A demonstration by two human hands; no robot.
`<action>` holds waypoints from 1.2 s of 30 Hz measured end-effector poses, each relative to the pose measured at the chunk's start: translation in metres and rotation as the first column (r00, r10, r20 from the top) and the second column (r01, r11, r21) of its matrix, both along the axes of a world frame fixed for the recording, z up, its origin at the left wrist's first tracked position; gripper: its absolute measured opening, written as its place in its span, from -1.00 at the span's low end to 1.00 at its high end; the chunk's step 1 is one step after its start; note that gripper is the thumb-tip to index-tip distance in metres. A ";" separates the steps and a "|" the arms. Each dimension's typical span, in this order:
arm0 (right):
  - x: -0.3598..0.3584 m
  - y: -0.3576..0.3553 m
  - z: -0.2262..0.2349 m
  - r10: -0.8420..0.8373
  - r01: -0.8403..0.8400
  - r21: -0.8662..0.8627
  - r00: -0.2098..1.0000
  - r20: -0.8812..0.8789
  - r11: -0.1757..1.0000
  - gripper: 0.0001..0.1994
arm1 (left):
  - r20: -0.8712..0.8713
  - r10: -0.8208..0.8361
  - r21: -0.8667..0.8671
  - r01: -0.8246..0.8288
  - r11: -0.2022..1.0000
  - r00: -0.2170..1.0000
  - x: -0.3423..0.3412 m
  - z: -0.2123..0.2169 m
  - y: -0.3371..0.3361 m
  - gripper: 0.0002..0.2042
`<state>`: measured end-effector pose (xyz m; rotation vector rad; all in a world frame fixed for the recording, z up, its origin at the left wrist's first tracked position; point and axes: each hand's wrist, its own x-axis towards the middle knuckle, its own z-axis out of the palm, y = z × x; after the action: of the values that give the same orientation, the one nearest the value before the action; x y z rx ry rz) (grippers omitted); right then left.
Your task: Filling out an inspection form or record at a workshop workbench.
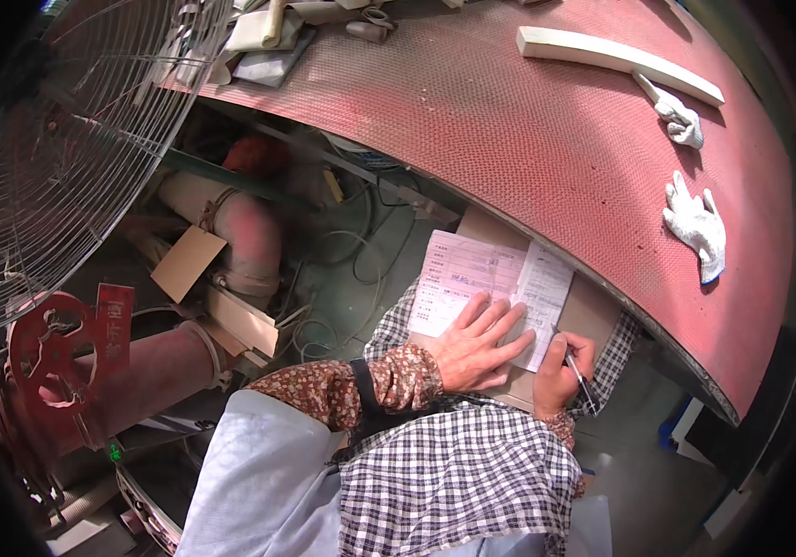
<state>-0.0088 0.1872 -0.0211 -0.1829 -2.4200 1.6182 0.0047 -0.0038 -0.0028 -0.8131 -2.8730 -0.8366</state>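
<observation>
Across my lap lies a brown cardboard sheet (593, 325) with filled-in paper forms (472, 265) on top, one pinkish and one whiter slip overlapping at the right. My left hand (481, 345) rests flat on the papers with its fingers spread, pressing them down. A pen (582, 379) is gripped in my right hand (561, 373), its tip close to the right-hand slip. Checked cloth (458, 469) covers my lap and lower arms, and flowered sleeves reach to both wrists.
A red mesh-textured tabletop (472, 121) curves past the papers, bearing two white gloves (698, 227), a pale bar (616, 63) and piled cloth scraps (272, 42). To the left stand a large wire fan (91, 139), a red valve wheel (54, 348) and thick pipes (152, 376).
</observation>
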 end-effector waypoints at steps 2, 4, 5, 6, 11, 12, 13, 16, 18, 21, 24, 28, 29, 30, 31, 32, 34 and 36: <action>0.000 -0.001 0.014 -0.019 0.016 0.065 0.999 0.037 0.998 -0.86 | -0.005 0.012 -0.005 -0.012 1.000 1.000 0.000 -0.002 0.003 -0.19; 0.000 0.002 0.011 -0.010 0.010 0.086 1.000 0.009 0.996 -0.84 | 0.021 0.014 -0.028 -0.014 1.000 1.000 0.000 0.004 0.002 -0.21; 0.000 0.003 0.013 -0.010 0.008 0.082 1.000 0.016 0.997 -0.84 | 0.037 0.010 -0.036 -0.008 0.999 0.999 -0.002 0.007 0.002 -0.21; 0.000 0.005 0.015 -0.022 0.021 0.098 1.000 0.011 0.995 -0.85 | 0.038 0.000 -0.023 0.000 1.000 0.999 -0.002 0.007 0.004 -0.21; 0.001 0.009 0.013 -0.050 0.049 0.061 0.999 0.009 0.997 -0.87 | 0.025 0.006 -0.054 -0.004 0.999 1.000 0.000 0.007 0.004 -0.22; 0.001 0.009 0.014 -0.042 0.041 0.073 0.999 0.013 0.997 -0.87 | 0.037 -0.003 -0.051 0.005 0.999 0.999 -0.002 0.008 0.004 -0.23; 0.000 0.009 0.015 -0.031 0.030 0.082 0.999 0.018 0.996 -0.87 | 0.049 -0.010 -0.051 0.012 0.999 0.999 -0.002 0.008 0.003 -0.23; 0.000 0.009 0.018 0.000 -0.001 0.113 1.000 0.012 0.994 -0.87 | 0.059 -0.010 -0.059 0.014 0.998 0.998 -0.001 0.008 0.002 -0.22; 0.000 0.008 0.018 0.016 -0.018 0.117 1.000 0.018 0.993 -0.87 | 0.068 -0.019 -0.061 0.023 0.998 0.997 -0.001 0.009 0.001 -0.23; 0.001 0.008 0.020 0.040 -0.048 0.127 0.997 0.058 0.991 -0.87 | 0.081 -0.035 -0.054 0.039 0.998 0.996 -0.002 0.007 0.001 -0.23; -0.001 0.006 0.027 0.085 -0.099 0.163 0.992 0.094 0.982 -0.86 | 0.089 -0.043 -0.053 0.048 0.997 0.995 -0.003 0.006 0.000 -0.22; -0.001 0.007 0.022 0.102 -0.117 0.168 0.990 0.093 0.979 -0.86 | 0.093 -0.030 -0.053 0.035 0.998 0.995 -0.001 0.005 0.001 -0.22; -0.001 0.007 0.021 0.105 -0.119 0.167 0.990 0.091 0.979 -0.86 | 0.091 -0.032 -0.060 0.037 0.997 0.995 -0.002 0.005 0.002 -0.22; -0.002 0.007 0.021 0.099 -0.109 0.173 0.993 0.066 0.979 -0.87 | 0.090 -0.033 -0.068 0.039 0.997 0.995 -0.002 0.005 0.003 -0.23; -0.004 0.006 0.021 0.095 -0.101 0.176 0.995 0.041 0.979 -0.88 | 0.089 -0.033 -0.077 0.040 0.996 0.995 -0.002 0.006 0.003 -0.23; -0.004 0.005 0.021 0.091 -0.092 0.179 0.996 0.016 0.980 -0.89 | 0.087 -0.029 -0.086 0.037 0.996 0.996 -0.002 0.005 0.004 -0.23; -0.005 0.005 0.021 0.083 -0.087 0.174 0.996 0.025 0.981 -0.89 | 0.083 -0.023 -0.102 0.032 0.994 0.996 -0.003 0.004 0.006 -0.24; -0.006 0.006 0.022 0.081 -0.085 0.177 0.996 0.031 0.981 -0.90 | 0.077 -0.018 -0.106 0.026 0.994 0.997 -0.003 0.004 0.008 -0.24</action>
<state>-0.0144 0.1929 0.0011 -0.0724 -2.6058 1.4289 0.0017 0.0038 0.0013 -0.8419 -3.0040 -0.7366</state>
